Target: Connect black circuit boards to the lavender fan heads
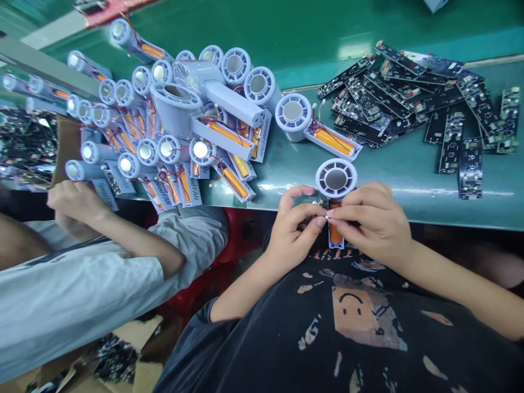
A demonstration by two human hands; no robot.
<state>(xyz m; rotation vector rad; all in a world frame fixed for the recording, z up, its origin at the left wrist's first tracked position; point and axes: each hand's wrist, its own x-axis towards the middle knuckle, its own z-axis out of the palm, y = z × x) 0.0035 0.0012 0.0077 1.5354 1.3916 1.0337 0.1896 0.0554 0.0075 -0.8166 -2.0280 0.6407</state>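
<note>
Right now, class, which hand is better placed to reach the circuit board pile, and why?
Probably the right hand: it is nearer the circuit board pile. The left hand is farther away. Both are occupied at a small white piece.

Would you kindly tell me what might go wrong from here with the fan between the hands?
The small white piece pinched at the fingertips of the left hand and right hand could slip, being tiny. The fan's handle juts past the front edge of the green table, so a nudge might tip it.
</note>
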